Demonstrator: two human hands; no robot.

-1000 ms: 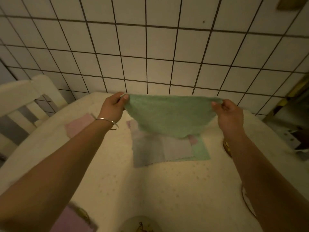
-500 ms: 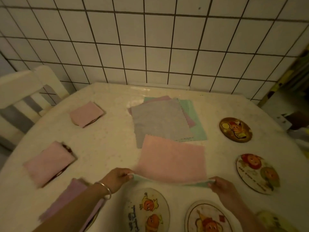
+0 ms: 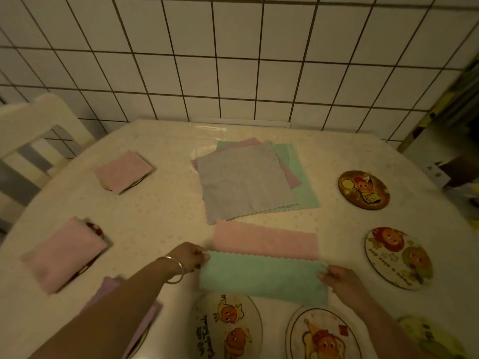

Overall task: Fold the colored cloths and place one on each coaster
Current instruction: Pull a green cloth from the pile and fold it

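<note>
Two-sided cloth (image 3: 264, 265), green on one face and pink on the other, lies on the bench (image 3: 160, 218) near the front edge, mid-fold. Green near half is turned over toward the far side; a pink band shows beyond its scalloped edge. Long axis runs left to right, tilted slightly so the right end sits nearer the person.

Left hand (image 3: 188, 256) pinches the left corner of the green flap. Right hand (image 3: 337, 279) pinches the right corner. Silver bangle (image 3: 176, 269) on the left wrist.

Just behind the cloth: stack of flat unfolded cloths (image 3: 246, 182), grey on top, pink and green edges showing beneath and to the right.

Left side of bench: two folded pink cloths, far one (image 3: 123, 171) and nearer one (image 3: 64, 253), each lying on a coaster that peeks out at the edge. A folded lilac cloth (image 3: 145, 320) sits partly hidden under the left forearm.

Bare round cartoon coasters: far right (image 3: 363, 189), mid right (image 3: 398, 258), two at the front edge (image 3: 228, 330) and (image 3: 322, 335), touching the green flap's near edge in this view. A blurred greenish one (image 3: 427, 335) at the lower right.

White tiled wall (image 3: 233, 60) behind; white chair (image 3: 33, 125) at far left.
</note>
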